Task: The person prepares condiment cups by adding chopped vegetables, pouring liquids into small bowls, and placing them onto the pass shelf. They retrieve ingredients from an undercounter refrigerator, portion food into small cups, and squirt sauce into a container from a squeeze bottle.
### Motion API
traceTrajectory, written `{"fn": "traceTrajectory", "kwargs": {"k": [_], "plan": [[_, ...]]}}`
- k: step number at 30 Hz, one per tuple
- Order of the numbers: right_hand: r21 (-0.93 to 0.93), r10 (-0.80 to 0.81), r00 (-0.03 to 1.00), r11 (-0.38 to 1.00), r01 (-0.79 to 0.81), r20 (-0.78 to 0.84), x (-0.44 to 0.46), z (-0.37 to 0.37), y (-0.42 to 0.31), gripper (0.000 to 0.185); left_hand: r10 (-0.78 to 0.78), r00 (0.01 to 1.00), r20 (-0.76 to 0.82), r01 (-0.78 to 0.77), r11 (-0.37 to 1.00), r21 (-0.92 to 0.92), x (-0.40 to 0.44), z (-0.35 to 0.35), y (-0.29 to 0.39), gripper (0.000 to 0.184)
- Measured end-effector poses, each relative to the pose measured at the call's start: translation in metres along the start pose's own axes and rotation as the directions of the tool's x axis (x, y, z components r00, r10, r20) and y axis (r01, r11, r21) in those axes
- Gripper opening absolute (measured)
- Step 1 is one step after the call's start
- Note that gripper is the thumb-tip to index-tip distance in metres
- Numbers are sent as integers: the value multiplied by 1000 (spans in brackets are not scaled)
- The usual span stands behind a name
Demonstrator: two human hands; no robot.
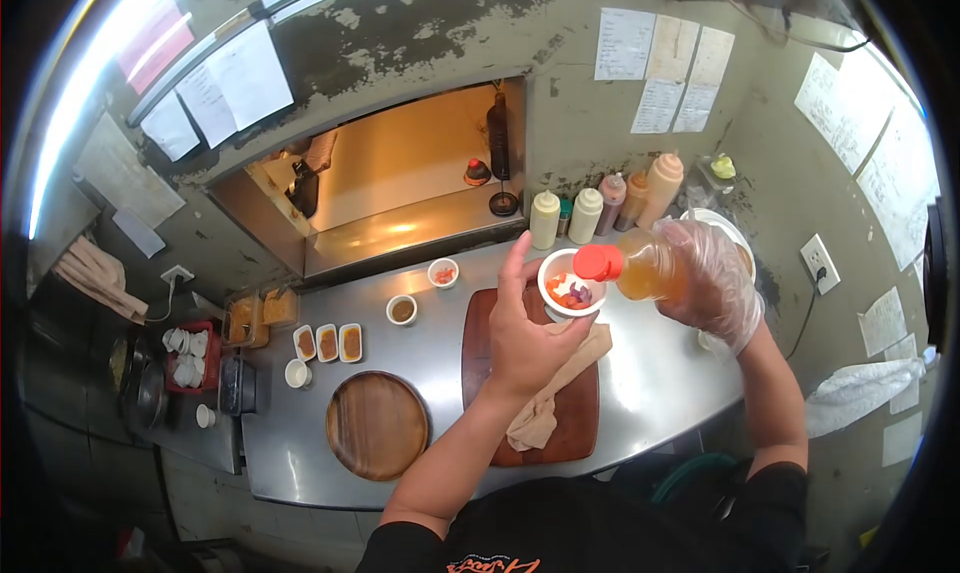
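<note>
My left hand [535,343] is bare and holds a small white cup [552,303] with chopped red and purple pieces inside. In a clear plastic glove, my right hand [705,283] grips a bottle of amber liquid [645,265]. The bottle lies nearly horizontal, its red cap [598,263] over the right part of the cup's rim. Whether liquid is flowing cannot be made out. Below the cup, a tan cloth [535,425] lies across a reddish-brown board [482,373].
Squeeze bottles [587,216] line the wall behind the steel table [650,403]. A round wooden plate [377,425], three sauce dishes [327,343] and small cups [402,310] stand left of the board. Farther left are a red basket [212,358] and food containers [243,323].
</note>
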State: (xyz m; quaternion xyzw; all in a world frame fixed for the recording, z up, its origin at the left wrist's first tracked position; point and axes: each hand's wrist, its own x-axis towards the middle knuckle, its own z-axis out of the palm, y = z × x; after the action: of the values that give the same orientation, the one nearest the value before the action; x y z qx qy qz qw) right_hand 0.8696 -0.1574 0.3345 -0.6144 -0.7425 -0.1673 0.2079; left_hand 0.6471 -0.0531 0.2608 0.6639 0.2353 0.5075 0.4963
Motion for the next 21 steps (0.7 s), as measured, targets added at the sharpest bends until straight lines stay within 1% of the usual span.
{"fn": "traceTrajectory", "kwargs": {"k": [2,5,8,11,14,17,21], "plan": [[-44,22,999,999,-20,43,1,-6,-9,86,31,1000,-1,-31,1000,-4,-2,-5,0,99],[-55,-46,997,997,49,54,6,-15,-19,87,53,999,4,-53,998,25,-6,-12,5,97],[-52,-23,995,998,28,93,6,-16,-20,88,46,999,-10,-45,998,33,-9,-15,7,96],[-90,-31,993,995,42,117,10,-21,-23,87,65,998,0,-65,997,48,-9,-18,9,96],[-137,-82,988,986,100,132,14,-27,-28,87,15,995,102,-12,999,-35,-11,-20,9,98],[-149,-100,986,982,119,132,18,-33,-31,86,11,995,98,-4,998,-68,-12,-19,7,99],[-155,-108,986,980,128,130,18,-33,-31,85,2,995,96,2,999,-48,-13,-20,9,99]]}}
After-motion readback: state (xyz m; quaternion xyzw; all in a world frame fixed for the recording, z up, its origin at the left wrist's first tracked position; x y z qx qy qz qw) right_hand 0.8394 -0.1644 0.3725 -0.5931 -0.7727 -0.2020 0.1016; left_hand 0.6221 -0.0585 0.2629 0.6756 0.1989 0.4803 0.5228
